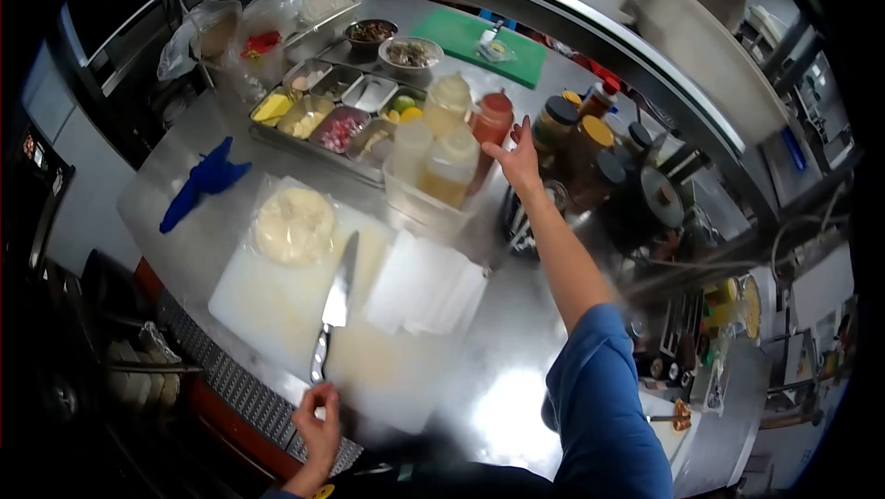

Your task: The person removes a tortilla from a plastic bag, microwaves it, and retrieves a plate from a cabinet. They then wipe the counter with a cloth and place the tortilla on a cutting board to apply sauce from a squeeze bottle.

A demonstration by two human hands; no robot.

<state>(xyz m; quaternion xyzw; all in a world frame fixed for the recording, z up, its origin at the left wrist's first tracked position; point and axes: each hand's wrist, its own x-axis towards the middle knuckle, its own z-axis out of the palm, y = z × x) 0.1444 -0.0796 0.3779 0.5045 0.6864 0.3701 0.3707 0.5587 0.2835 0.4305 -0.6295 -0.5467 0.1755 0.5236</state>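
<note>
My right hand (518, 165) reaches out over the counter with its fingers apart, right beside a squeeze bottle of red sauce (494, 116). It holds nothing that I can see. Clear and pale squeeze bottles (452, 162) stand in a white bin next to the red one. Low at the front edge, my left hand (318, 425) is curled, thumb toward the fingertips, with nothing visible in it. Just beyond it lies a knife (339, 296) on a white cutting board (267, 305). A round pale dough-like piece in plastic wrap (295, 225) and folded white paper towels (429, 282) rest there too.
Metal pans of chopped ingredients (339, 130) stand behind the board, with two bowls (408, 54) and a green cutting board (502, 42) farther back. Dark jars (590, 144) crowd the right. A blue cloth or glove (205, 184) lies left. A metal shelf rail (562, 24) crosses overhead.
</note>
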